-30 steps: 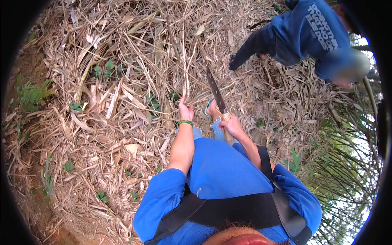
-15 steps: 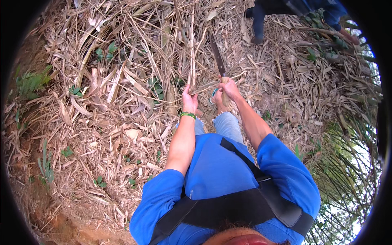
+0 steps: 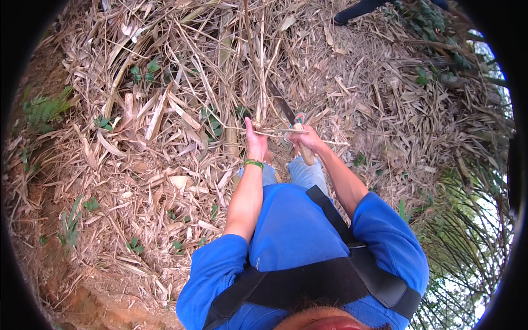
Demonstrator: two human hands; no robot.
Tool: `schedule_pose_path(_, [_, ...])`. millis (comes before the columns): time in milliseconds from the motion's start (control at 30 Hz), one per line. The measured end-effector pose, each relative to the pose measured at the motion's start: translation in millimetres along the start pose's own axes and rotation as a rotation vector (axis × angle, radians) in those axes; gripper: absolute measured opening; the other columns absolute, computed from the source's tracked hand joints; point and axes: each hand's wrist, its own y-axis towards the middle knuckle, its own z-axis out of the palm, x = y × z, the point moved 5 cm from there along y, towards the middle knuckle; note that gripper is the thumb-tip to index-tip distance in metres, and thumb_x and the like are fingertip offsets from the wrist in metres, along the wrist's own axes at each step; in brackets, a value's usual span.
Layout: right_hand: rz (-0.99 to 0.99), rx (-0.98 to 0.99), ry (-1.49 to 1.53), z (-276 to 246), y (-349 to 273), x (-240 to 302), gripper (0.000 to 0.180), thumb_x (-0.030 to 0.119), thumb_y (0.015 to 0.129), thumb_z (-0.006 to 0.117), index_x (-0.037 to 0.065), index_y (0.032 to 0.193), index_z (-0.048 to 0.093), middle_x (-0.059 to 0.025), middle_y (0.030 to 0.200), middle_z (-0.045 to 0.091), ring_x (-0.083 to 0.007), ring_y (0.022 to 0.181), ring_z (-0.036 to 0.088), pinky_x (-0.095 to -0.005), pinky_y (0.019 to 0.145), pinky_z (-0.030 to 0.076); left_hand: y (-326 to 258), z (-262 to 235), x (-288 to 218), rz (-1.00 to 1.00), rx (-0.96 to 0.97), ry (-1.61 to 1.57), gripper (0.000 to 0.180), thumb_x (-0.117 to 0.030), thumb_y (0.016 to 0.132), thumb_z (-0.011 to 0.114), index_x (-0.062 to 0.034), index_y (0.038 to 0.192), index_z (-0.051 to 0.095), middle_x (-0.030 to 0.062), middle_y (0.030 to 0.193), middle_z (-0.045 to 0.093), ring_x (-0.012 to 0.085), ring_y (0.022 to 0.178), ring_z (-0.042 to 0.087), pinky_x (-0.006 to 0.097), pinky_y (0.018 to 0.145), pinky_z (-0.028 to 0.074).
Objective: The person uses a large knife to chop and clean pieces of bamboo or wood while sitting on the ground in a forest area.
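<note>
My right hand (image 3: 311,139) is closed around the wooden handle (image 3: 306,152) of a machete. Its dark blade (image 3: 282,103) slants away to the upper left, the tip partly lost among stalks. My left hand (image 3: 257,145), with a green band on the wrist, is open, its thumb stretched away from me. Just beyond its palm is the knobby lower end of a thin dry bamboo branch (image 3: 259,124); whether they touch, I cannot tell. A thin twig (image 3: 275,131) runs crosswise between my hands and passes by the right one.
Dry bamboo leaves and stalks (image 3: 181,126) cover the ground. A short cut stump (image 3: 128,104) stands at left. A person's dark-clothed leg (image 3: 357,11) is at the far right. Bamboo stems (image 3: 467,220) grow at the right edge; a bare earth bank (image 3: 93,302) lies lower left.
Both hands have come nearer to me. The machete blade has swung left toward the branch. My left fingers have opened beside it. The other person has moved farther off.
</note>
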Motion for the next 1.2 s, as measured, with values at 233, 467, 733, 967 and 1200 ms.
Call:
schedule_pose_path(233, [-0.081, -0.396, -0.233, -48.2, -91.5, 87.9, 0.026, 0.011, 0.077, 0.073, 0.0, 0.098, 0.062, -0.0075, 0.076, 0.067, -0.0135, 0.06, 0.061, -0.029, 0.055, 0.048, -9.5, -4.7, 7.8, -0.043, 0.073, 0.265, 0.053, -0.027, 0.085, 0.075, -0.0104, 0.128, 0.05, 0.0003, 0.123, 0.057, 0.0152, 0.121, 0.046, 0.042, 0.103, 0.037])
schedule_pose_path(467, [-0.376, -0.675, -0.759, -65.5, -164.0, 270.4, 0.034, 0.027, 0.077, 0.074, 0.001, 0.096, 0.064, -0.0156, 0.074, 0.066, -0.0277, 0.071, 0.066, -0.0407, 0.066, 0.05, 16.1, -13.0, 17.4, -0.073, 0.017, 0.201, 0.044, -0.019, 0.077, 0.08, -0.0123, 0.115, 0.058, 0.0004, 0.103, 0.064, 0.016, 0.1, 0.057, 0.042, 0.097, 0.036])
schedule_pose_path(733, [-1.144, -0.23, -1.097, 117.4, -151.8, 485.6, 0.047, 0.033, 0.077, 0.076, 0.003, 0.111, 0.064, -0.0217, 0.134, 0.055, -0.0359, 0.113, 0.061, -0.0445, 0.099, 0.049, 24.7, -2.0, 18.3, -0.144, -0.28, 0.445, 0.036, -0.028, 0.073, 0.083, -0.011, 0.1, 0.065, 0.0037, 0.08, 0.062, 0.0129, 0.05, 0.048, 0.029, 0.041, 0.031])
schedule_pose_path(967, [-1.317, 0.286, -0.677, 244.5, -134.7, 402.9, 0.028, 0.012, 0.067, 0.068, 0.003, 0.091, 0.058, -0.0152, 0.084, 0.059, -0.0352, 0.079, 0.061, -0.0451, 0.07, 0.05, 26.7, -7.3, 8.2, -0.079, -0.257, 0.423, 0.031, -0.031, 0.084, 0.072, -0.0091, 0.104, 0.062, 0.0033, 0.084, 0.063, 0.0142, 0.064, 0.058, 0.028, 0.052, 0.042])
schedule_pose_path(1200, [-0.747, 0.248, -0.725, 177.8, -119.3, 250.3, 0.034, 0.011, 0.07, 0.07, 0.001, 0.101, 0.061, -0.0167, 0.088, 0.06, -0.0324, 0.085, 0.061, -0.0396, 0.075, 0.049, 34.7, -22.7, 11.9, -0.172, -0.074, 0.259, 0.033, -0.04, 0.086, 0.068, -0.0091, 0.095, 0.061, 0.0042, 0.082, 0.064, 0.0173, 0.068, 0.061, 0.032, 0.057, 0.047])
